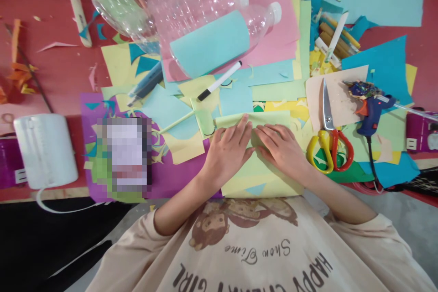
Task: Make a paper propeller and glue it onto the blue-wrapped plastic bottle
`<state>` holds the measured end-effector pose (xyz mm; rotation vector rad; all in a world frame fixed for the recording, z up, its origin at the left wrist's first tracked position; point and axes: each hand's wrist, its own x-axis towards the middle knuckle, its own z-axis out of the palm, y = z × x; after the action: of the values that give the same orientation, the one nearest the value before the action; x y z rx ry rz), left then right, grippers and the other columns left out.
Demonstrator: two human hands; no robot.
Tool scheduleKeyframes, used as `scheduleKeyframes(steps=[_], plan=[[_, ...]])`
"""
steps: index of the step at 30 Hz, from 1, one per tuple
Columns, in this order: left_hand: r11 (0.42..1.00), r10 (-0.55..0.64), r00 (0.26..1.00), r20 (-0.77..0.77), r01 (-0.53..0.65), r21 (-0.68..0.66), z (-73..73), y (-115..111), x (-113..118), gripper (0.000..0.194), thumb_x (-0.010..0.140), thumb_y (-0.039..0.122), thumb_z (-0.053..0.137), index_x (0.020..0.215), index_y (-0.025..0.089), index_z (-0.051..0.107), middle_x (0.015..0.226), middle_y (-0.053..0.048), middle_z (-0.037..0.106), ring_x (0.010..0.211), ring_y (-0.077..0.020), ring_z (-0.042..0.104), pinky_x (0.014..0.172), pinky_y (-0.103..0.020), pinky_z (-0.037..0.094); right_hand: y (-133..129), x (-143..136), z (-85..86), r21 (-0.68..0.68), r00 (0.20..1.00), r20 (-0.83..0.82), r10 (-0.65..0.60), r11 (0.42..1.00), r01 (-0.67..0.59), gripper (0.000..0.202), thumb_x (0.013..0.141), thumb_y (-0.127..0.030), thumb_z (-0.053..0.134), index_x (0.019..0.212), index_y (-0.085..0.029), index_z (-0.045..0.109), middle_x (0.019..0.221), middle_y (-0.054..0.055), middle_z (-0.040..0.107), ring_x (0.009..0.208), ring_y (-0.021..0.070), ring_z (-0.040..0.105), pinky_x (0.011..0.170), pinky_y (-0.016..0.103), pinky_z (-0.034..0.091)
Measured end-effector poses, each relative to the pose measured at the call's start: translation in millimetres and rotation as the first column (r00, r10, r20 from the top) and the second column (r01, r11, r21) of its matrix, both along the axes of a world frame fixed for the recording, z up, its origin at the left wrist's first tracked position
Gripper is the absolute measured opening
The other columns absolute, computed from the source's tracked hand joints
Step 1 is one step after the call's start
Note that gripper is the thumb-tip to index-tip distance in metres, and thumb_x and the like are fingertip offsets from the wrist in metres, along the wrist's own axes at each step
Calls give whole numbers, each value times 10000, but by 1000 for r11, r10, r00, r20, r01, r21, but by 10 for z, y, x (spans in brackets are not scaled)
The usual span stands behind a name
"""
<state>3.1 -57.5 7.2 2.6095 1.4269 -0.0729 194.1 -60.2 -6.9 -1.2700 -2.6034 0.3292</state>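
My left hand (230, 151) and my right hand (281, 147) lie side by side on a sheet of pale green paper (253, 171). Both are palm down with fingers stretched out, the fingertips at a strip along the sheet's far edge that looks folded over. Just right of my right hand lie scissors (329, 139) with one yellow and one red handle, blades pointing away and nearly together. Beyond the hands, a black-and-white marker (219, 81) rests on paper scraps. A clear plastic bottle wrapped in light blue paper (212, 43) lies on its side farther back.
A blue hot glue gun (371, 112) with a cord lies at the right. Several clear bottles (201, 4) lie at the back on pink paper (273, 50). A white case with a strap (46, 150) stands left, near a blurred-out object (127, 153). Coloured paper scraps cover the red table (51, 73).
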Motion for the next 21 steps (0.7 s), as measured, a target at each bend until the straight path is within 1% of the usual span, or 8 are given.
scheduleKeyframes(steps=[3,7,9,13,17,21], plan=[[1000,3,1000,-8,-3,3,13,21,6,479,960,309,397,1396,117,449,1510,-129,410,1095,-283,571,865,-422,471,49,-28,14,-7,999,41,3,1000,-3,395,963,-181,426,1335,-85,520,1224,136,639,1074,255,526,929,405,472],[1000,2,1000,-25,-2,-1,35,52,21,435,946,287,425,1343,122,497,1486,-134,445,1066,-286,583,828,-426,487,127,-67,23,48,994,113,-8,999,2,426,954,-145,410,1359,-47,500,1143,127,656,904,250,505,811,386,490],[1000,4,999,-33,-5,-6,38,64,27,424,938,284,443,1324,124,509,1485,-134,446,1052,-287,591,814,-427,496,162,-90,23,63,990,143,-11,998,2,446,952,-128,392,1382,-44,477,1090,122,658,849,246,478,761,382,486],[1000,11,1000,-10,-11,2,28,65,33,421,930,263,457,1323,121,509,1485,-128,448,1068,-285,596,829,-426,506,209,-144,18,32,978,208,-19,999,12,484,940,-94,371,1418,-50,432,1060,126,636,861,256,454,744,388,481],[1000,28,999,43,-28,-1,15,30,40,447,933,241,444,1357,105,481,1484,-122,449,1144,-274,578,877,-409,507,240,-196,19,6,969,245,-41,999,41,490,932,-89,372,1417,-60,433,1019,134,618,883,265,453,739,390,485],[999,37,998,44,-37,7,11,-27,54,478,937,242,436,1383,71,456,1490,-118,437,1246,-277,529,922,-391,499,251,-223,21,14,962,269,-46,999,44,493,926,-84,372,1415,-58,436,1033,139,612,888,264,453,731,381,485]])
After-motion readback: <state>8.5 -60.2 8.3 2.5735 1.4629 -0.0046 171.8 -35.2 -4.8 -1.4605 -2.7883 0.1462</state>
